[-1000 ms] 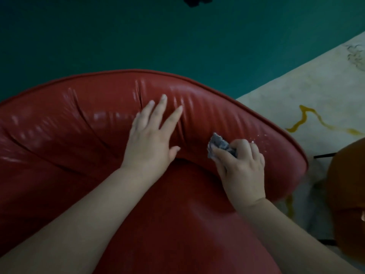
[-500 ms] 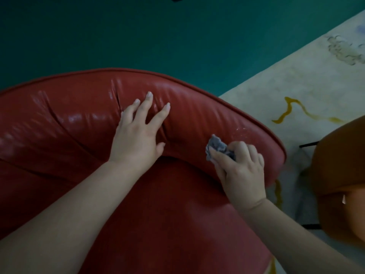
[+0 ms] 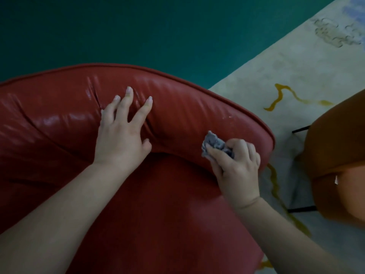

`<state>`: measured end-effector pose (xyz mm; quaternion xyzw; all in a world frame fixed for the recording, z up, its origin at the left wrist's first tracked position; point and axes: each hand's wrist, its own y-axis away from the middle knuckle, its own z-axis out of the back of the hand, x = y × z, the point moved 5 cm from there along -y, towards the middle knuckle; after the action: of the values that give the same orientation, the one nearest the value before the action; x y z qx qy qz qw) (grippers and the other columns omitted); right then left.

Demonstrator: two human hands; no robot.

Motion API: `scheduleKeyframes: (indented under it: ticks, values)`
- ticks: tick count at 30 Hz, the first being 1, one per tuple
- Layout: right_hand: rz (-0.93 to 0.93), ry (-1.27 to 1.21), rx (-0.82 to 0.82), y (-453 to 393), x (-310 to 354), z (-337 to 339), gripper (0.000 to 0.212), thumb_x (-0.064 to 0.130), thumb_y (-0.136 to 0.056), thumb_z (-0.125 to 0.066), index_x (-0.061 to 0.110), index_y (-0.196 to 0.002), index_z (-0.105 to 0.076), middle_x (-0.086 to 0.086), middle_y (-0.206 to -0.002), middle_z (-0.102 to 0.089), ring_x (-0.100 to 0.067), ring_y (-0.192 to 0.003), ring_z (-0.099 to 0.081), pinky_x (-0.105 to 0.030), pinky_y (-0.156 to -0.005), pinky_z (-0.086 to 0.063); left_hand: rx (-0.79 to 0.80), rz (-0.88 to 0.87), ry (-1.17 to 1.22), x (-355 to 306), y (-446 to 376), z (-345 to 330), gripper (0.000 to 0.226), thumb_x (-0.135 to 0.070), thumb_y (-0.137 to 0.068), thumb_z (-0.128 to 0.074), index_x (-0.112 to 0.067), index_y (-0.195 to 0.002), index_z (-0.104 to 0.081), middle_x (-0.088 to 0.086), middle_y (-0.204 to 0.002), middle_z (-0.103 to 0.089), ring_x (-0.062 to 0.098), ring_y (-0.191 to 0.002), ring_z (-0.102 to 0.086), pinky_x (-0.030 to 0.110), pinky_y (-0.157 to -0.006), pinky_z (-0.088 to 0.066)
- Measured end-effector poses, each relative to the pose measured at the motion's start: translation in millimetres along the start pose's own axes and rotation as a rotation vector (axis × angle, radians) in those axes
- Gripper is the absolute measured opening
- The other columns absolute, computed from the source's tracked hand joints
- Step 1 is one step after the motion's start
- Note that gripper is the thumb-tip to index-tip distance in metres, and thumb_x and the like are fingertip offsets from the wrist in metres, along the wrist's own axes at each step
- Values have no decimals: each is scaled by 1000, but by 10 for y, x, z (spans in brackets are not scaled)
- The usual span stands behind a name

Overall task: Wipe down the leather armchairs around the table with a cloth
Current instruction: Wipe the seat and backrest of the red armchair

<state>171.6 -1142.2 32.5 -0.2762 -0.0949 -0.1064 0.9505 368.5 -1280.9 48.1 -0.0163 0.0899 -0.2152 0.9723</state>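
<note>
Dark teal wall (image 3: 158,30) fills the top of the single head-camera view, looking steeply down in dim light. Below it on the right, a pale rug (image 3: 292,76) with yellow wavy lines and a faint grey scribbled pattern covers the floor.

Two armchairs show. One red leather armchair (image 3: 177,204) takes up most of the picture, its curved padded back running from the left edge to the right of centre, with a piped seam along the top and glossy creases in the leather. A second, orange-brown armchair (image 3: 335,159) is cut off at the right edge, standing apart from the red one on thin black legs, two of which are visible.

Two bare hands reach in from the bottom. The left hand (image 3: 120,135) lies flat on the inner face of the red chair's back, fingers straight and spread, holding nothing. The right hand (image 3: 237,169) is curled round one small, crumpled grey cloth (image 3: 214,144), pinching it between thumb and fingers. The cloth sticks out above the thumb and sits against the inside of the back cushion towards its right end, near where back meets seat. A few pale specks dot the leather just above the cloth.
</note>
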Motion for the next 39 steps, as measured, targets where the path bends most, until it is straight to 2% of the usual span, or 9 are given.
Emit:
scheduleKeyframes:
  ticks: [3,7,16,19,24,29,32,35,39]
  values:
    - [10,-56,-77,-223,23,86,14,33,-87,-67,25,-95,-76,-7,-93,-55,-27,-83,-46,-35,-70,-34,-5,9,-12,-1,5,-12,96,-27,-73,-76,-38,-150,-20,4,-160,-4,33,-143,-8,58,-111,-26]
    - [-93,9,-168,-786,-59,78,21,40,-84,-66,24,-96,-74,-12,-93,-57,-32,-84,-51,-32,-72,-30,-13,8,-23,-14,-3,-38,97,-27,-73,-76,-37,-150,-18,5,-160,-3,33,-143,-7,58,-112,-24]
    - [-14,-62,-16,206,-223,49,17,32,-90,-64,19,-88,-74,-6,-89,-52,-27,-75,-46,-40,-62,-40,-14,13,-30,-12,0,-51,97,-27,-72,-75,-38,-150,-17,5,-160,-2,32,-144,-6,55,-113,-23]
    - [21,-75,-101,-42,-175,183,13,32,-89,-67,22,-91,-75,-4,-91,-51,-29,-74,-48,-42,-62,-40,-18,23,-25,-11,4,-67,100,-27,-71,-77,-38,-150,-17,5,-160,-1,32,-144,-4,56,-113,-22]
    - [-91,14,-197,-594,-273,168,21,38,-88,-64,24,-100,-75,-12,-91,-58,-32,-82,-51,-39,-69,-40,-42,24,-27,-27,11,-70,101,-26,-69,-79,-36,-149,-19,6,-160,-4,34,-143,-7,57,-112,-24]
    - [-87,-77,-119,319,-422,42,17,30,-91,-62,29,-107,-69,-7,-94,-48,-30,-76,-48,-40,-69,-40,-29,31,-25,-23,5,-81,101,-25,-70,-79,-38,-149,-18,4,-160,-1,32,-143,-5,59,-110,-27]
    - [-77,-36,12,684,-431,-80,15,30,-90,-60,26,-96,-73,0,-96,-40,-26,-78,-44,-41,-64,-42,-42,30,-26,-28,4,-90,100,-24,-70,-78,-36,-149,-18,4,-159,0,33,-143,-4,59,-111,-24]
    - [-48,-75,-91,423,-334,44,16,27,-89,-67,27,-103,-75,-2,-96,-45,-27,-78,-49,-40,-68,-41,-55,34,-34,-40,-1,-118,100,-25,-70,-78,-35,-149,-18,5,-159,1,34,-143,-4,59,-113,-20]
    - [-18,-74,-287,-190,-180,159,19,34,-93,-62,26,-105,-75,-11,-89,-59,-27,-78,-52,-36,-73,-38,-65,54,-18,-59,-3,-145,101,-25,-69,-79,-34,-149,-19,4,-159,2,34,-143,-3,62,-111,-21]
